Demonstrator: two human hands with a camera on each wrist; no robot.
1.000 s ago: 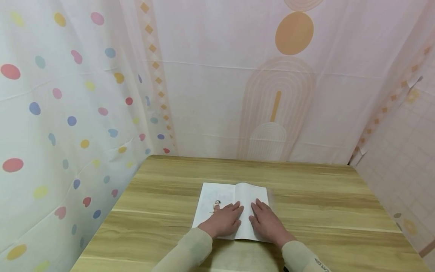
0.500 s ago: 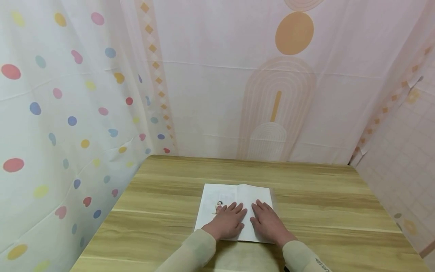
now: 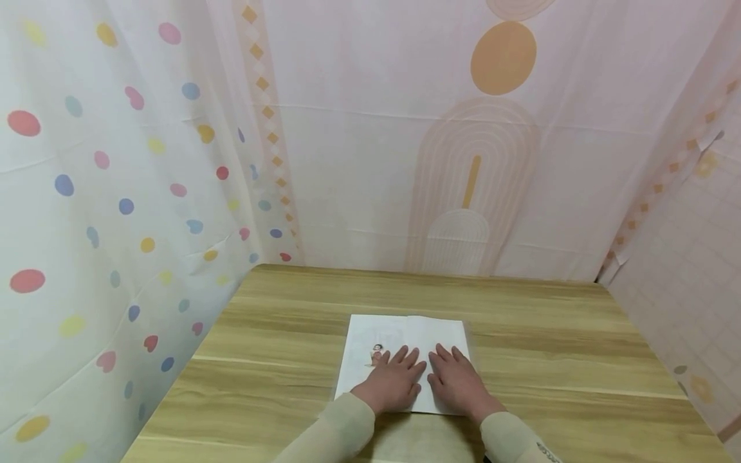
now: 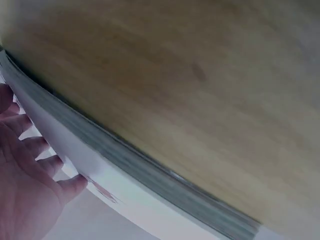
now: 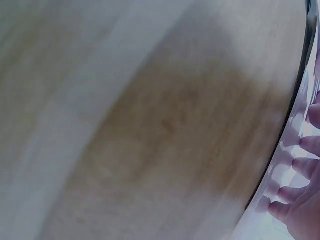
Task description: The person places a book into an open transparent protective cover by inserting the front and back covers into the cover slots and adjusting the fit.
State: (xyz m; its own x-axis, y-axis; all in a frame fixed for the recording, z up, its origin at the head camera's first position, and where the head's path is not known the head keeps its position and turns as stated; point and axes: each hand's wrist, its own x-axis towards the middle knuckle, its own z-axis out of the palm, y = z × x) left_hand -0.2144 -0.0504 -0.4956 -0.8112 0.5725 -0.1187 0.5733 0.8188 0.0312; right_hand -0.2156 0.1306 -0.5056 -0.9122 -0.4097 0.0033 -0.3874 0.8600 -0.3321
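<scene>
An open book [image 3: 370, 325] with white pages lies on the wooden table, with a small printed figure [image 3: 377, 350] on its left page. My left hand [image 3: 395, 381] rests near the middle fold, palm down with fingers spread, partly over that figure. On the right page my right hand [image 3: 457, 381] lies flat, its fingers extended and pointing away from me. In the left wrist view the book's page edges [image 4: 125, 155] form a thick stack beside the left hand [image 4: 30, 175]. The right wrist view shows the right hand's fingers [image 5: 302, 167] on the white page.
The wood-grain table [image 3: 278, 360] reaches to a pale curtain [image 3: 347, 161] behind it. A curtain with coloured dots [image 3: 121, 257] hangs at the left, and a checked one [image 3: 683, 270] at the right.
My left hand has slid to the right, closer to my right hand. The raised page at the fold now lies flatter, and the book has shifted slightly right in view.
</scene>
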